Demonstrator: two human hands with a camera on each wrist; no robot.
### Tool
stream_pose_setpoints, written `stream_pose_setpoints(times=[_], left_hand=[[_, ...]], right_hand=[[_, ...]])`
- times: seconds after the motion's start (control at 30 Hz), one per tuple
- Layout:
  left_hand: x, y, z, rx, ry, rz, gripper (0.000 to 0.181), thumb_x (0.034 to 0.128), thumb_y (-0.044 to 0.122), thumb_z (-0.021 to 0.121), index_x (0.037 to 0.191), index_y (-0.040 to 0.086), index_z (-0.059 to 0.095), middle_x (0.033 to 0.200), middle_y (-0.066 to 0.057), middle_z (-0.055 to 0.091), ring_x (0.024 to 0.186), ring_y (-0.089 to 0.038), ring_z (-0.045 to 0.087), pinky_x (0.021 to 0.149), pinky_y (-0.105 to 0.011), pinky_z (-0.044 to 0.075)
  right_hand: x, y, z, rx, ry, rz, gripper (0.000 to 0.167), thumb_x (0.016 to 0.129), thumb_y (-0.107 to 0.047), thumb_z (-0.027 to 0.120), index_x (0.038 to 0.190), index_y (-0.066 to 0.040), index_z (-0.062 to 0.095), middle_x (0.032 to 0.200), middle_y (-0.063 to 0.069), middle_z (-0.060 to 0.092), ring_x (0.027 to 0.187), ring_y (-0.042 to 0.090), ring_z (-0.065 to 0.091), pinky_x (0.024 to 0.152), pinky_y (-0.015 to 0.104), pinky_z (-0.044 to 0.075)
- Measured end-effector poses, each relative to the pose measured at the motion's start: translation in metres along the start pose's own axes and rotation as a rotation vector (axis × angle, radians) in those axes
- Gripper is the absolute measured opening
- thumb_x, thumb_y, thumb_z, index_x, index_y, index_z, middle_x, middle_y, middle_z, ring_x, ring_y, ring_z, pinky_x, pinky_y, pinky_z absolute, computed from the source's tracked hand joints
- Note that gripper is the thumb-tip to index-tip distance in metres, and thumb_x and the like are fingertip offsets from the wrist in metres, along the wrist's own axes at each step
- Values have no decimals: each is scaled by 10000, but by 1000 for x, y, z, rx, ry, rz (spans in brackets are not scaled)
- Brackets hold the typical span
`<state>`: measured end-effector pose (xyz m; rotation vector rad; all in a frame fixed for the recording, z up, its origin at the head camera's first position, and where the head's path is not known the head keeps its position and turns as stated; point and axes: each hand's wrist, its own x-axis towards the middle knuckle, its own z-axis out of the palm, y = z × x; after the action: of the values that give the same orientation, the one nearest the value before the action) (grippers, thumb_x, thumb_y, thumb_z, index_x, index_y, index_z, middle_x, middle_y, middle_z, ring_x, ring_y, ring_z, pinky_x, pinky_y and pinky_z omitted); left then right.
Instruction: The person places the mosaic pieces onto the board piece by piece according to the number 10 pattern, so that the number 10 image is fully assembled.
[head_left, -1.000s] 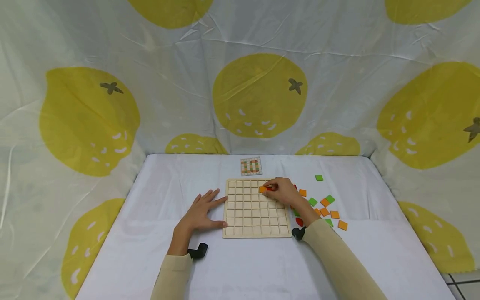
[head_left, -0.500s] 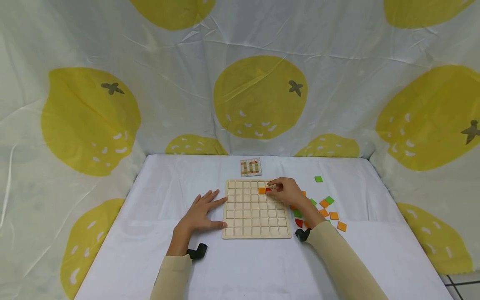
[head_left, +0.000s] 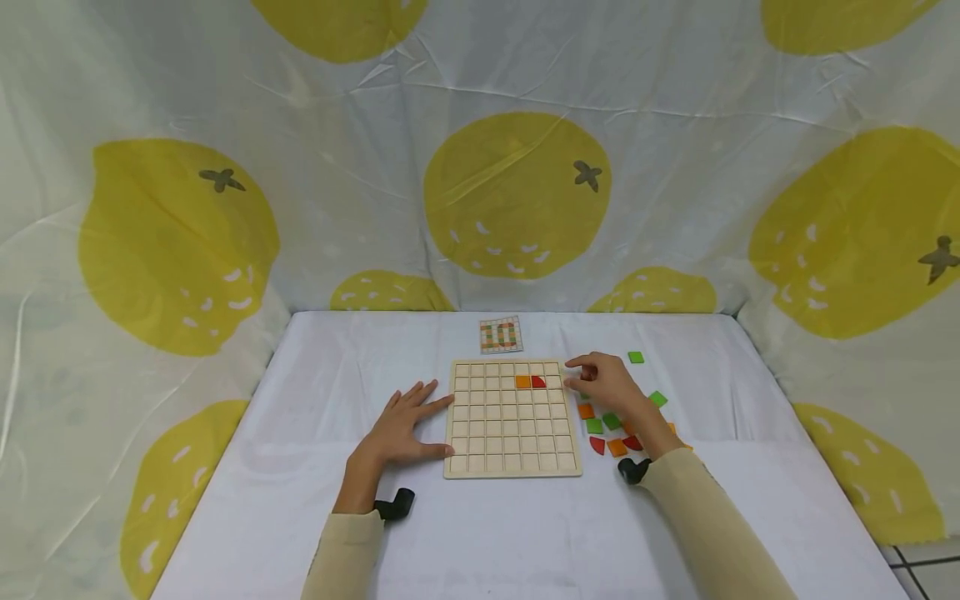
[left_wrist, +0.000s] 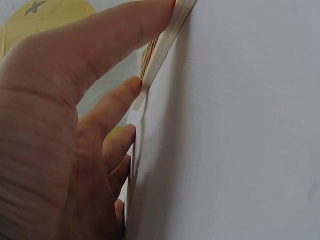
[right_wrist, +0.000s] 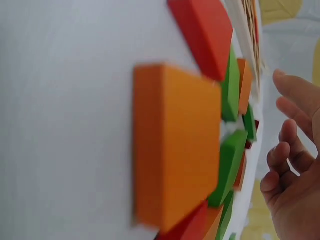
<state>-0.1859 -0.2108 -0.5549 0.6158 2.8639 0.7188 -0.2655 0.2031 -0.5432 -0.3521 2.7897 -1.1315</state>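
Note:
A wooden grid board (head_left: pixel 498 421) lies on the white cloth. In its second row from the top, an orange square tile (head_left: pixel 522 382) and a red quarter-round tile (head_left: pixel 538 382) sit side by side. My left hand (head_left: pixel 405 425) is spread at the board's left edge, with thumb and index finger touching its side. Just off the board's upper right edge is my right hand (head_left: pixel 606 383), loosely bent and holding nothing. Beneath and beside it lie loose tiles: a green square (head_left: pixel 595 426), a red quarter-round (head_left: pixel 597 445) and an orange square (right_wrist: pixel 180 145), large in the right wrist view.
Behind the board lies a small pattern card (head_left: pixel 501 335) with a coloured grid. A lone green tile (head_left: pixel 636 357) rests at the back right. Lemon-printed cloth (head_left: pixel 517 196) rises at the table's back and sides. My right forearm hides some of the loose tiles.
My right hand has let go of the red quarter-round tile, which now sits to the right of the orange one. That hand has moved right, off the board. My left hand stays put.

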Motion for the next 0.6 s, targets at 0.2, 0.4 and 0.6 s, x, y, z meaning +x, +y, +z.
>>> stream_pose_setpoints(times=[0.2,0.4,0.6], left_hand=[[0,-1,0,2,5,5,912,755,698,761,1545,330,490,1702,-61,291,1596,-350,198,1264,-651,120],[0,-2,1,-1,6,11,914,756,705,760,1545,331,490,1703,-63,289,1595,-356,198,1263,-654,119],[1,-4,2,9,3,9,913,757,711,753,1545,335,487,1704,-58,287,1595,-351,201,1261,-657,124]], right_hand=[[-7,13,-8,-26,11,76,351,935,-318,773,1243,-154,743,911,50,564,871,217,515,715,322,423],[-10,24,-15,-43,18,102,331,967,-301,733,1267,-160,732,937,52,576,889,222,515,732,323,431],[-11,27,-18,-51,-3,98,370,964,-296,737,1292,-127,715,903,65,573,857,230,514,698,319,431]])
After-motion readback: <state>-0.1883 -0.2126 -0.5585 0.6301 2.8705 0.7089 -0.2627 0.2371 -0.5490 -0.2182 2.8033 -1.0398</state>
